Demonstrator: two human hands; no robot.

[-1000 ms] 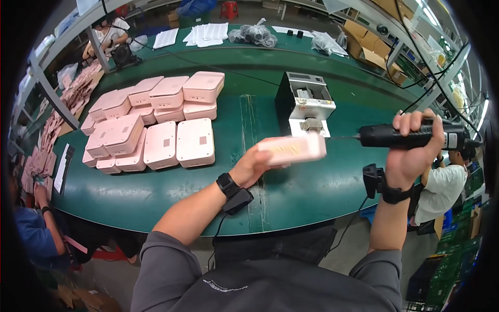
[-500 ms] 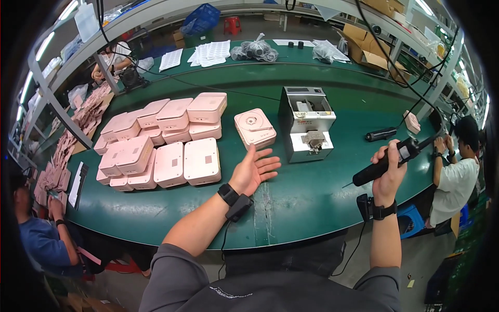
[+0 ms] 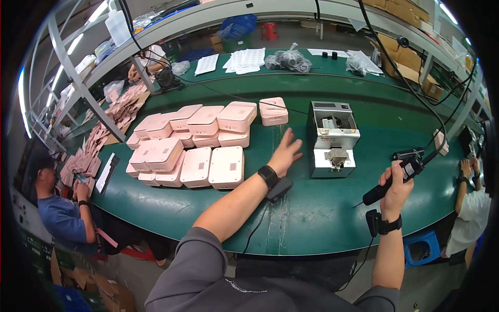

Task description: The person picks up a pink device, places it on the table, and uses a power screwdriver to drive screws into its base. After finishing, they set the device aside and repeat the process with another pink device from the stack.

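Note:
My left hand [image 3: 287, 153] is open over the green bench, fingers spread and nothing in them. Just beyond its fingertips sits a single pink plastic case [image 3: 274, 115] with a round, turntable-like top. In my right hand [image 3: 397, 191] is a black corded electric screwdriver [image 3: 375, 194], its thin bit pointing down and left above the bench top. Between my hands, farther back, stands a silver and black screw feeder [image 3: 333, 140]. Left of my left hand, several pink cases [image 3: 196, 166] are stacked in rows, some with their screw-holed, vented side up.
A second black tool [image 3: 408, 154] lies beyond the screwdriver. Cables hang from the overhead frame at right. On the back shelf are paper sheets [image 3: 244, 61] and a bag of dark parts [image 3: 289, 60]. Co-workers sit at left [image 3: 65, 213] and right [image 3: 468, 208].
The single pink case has slid farther back on the bench. My left hand has reached forward and turned from palm-up. The whole view has shifted; my right hand still holds the screwdriver.

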